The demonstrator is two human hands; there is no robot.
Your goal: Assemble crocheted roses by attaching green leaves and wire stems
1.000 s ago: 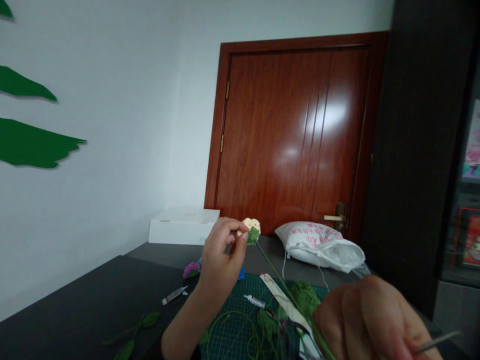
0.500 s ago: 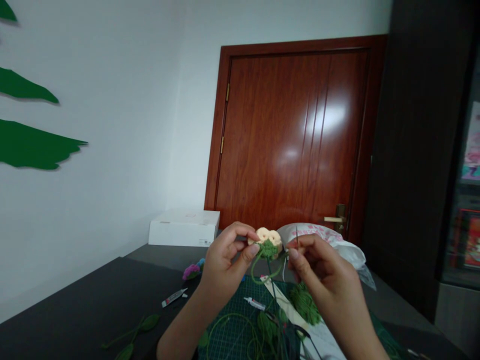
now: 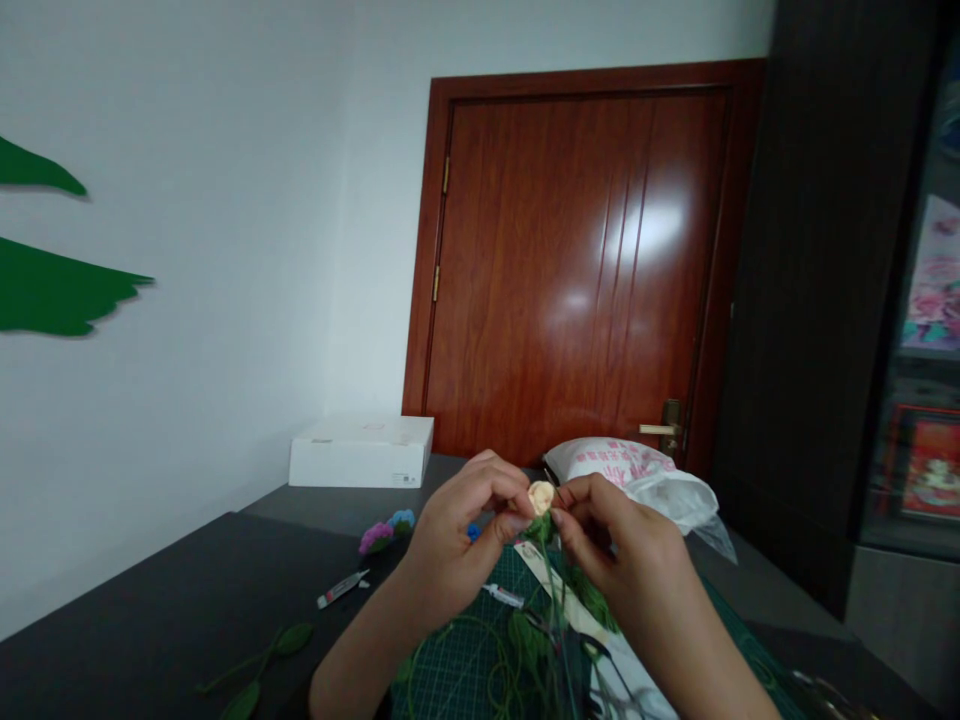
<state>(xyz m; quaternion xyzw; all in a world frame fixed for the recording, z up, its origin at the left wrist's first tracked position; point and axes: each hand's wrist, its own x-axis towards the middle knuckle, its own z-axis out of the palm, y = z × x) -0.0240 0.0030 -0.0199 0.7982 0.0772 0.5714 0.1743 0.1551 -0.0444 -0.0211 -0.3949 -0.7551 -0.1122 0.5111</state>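
Note:
My left hand (image 3: pixel 480 510) pinches a small cream crocheted flower (image 3: pixel 541 496) with a green base, held up above the table. Below it hangs a thin green stem (image 3: pixel 550 570). My right hand (image 3: pixel 607 520) is closed at the flower's right side, its fingertips against or very near it. A thin dark needle (image 3: pixel 556 484) shows between thumb and forefinger there, mostly hidden by the fingers. Under my hands lies a green cutting mat (image 3: pixel 450 660) with loose green yarn and leaves (image 3: pixel 525 640) on it.
A white box (image 3: pixel 360 455) and a white plastic bag (image 3: pixel 607 460) stand at the back. Left on the dark table are a glue tube (image 3: pixel 341 590), purple and blue crocheted flowers (image 3: pixel 375 538) and a leafy green sprig (image 3: pixel 292 638). Black-handled scissors (image 3: pixel 600 645) lie on the right.
My right hand has moved left with the needle, up against the flower. The flower has turned, so less of its green base and cream petals shows. The view has shifted slightly right.

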